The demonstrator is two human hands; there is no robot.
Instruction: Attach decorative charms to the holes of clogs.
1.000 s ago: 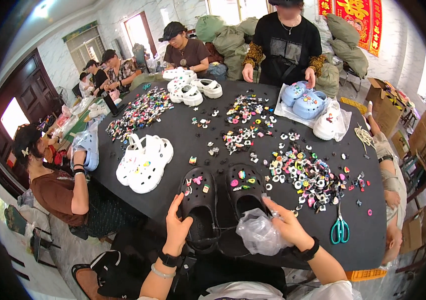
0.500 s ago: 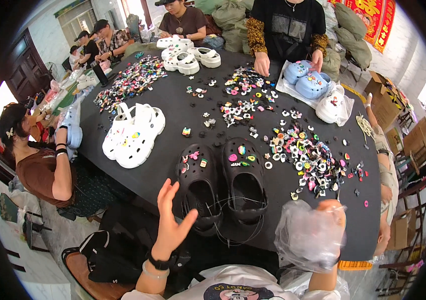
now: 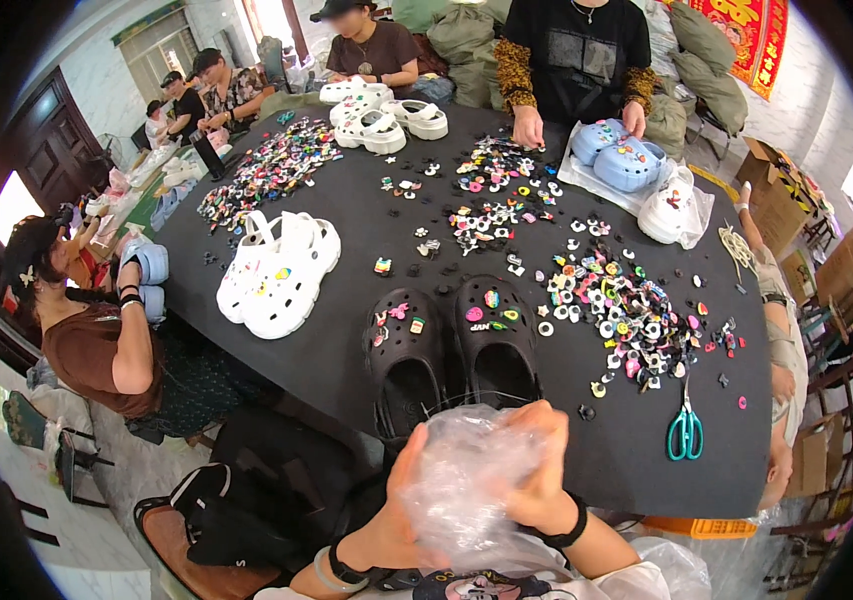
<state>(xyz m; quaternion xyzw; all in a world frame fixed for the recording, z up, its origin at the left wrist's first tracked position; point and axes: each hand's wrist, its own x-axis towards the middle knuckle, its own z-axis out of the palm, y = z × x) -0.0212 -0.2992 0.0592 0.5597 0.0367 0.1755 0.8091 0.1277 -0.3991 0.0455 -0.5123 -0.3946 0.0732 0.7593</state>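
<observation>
A crumpled clear plastic bag [image 3: 466,485] is bunched up in front of me between both hands. My right hand [image 3: 543,480] is closed on its right side, fingers curled. My left hand [image 3: 394,512] grips the bag from the left; some of its fingers are hidden behind the plastic. Just beyond the bag, a pair of black clogs [image 3: 404,355] with colourful charms on the toes stands on the black table [image 3: 346,300]. The bag covers part of their heel ends, and a thin clear loop [image 3: 481,393] shows across them.
Teal-handled scissors [image 3: 685,435] lie right of my hands, below a pile of shoe charms [image 3: 636,320]. White clogs [image 3: 281,275] stand left. Across the table, a co-worker's hand [image 3: 528,128] is near charms, beside blue clogs [image 3: 626,160]. Another person [image 3: 96,340] sits at the left.
My right hand has brought the plastic bag leftward to the front of the black clogs. My left hand, open before, has come down onto the bag. The scissors have come into sight.
</observation>
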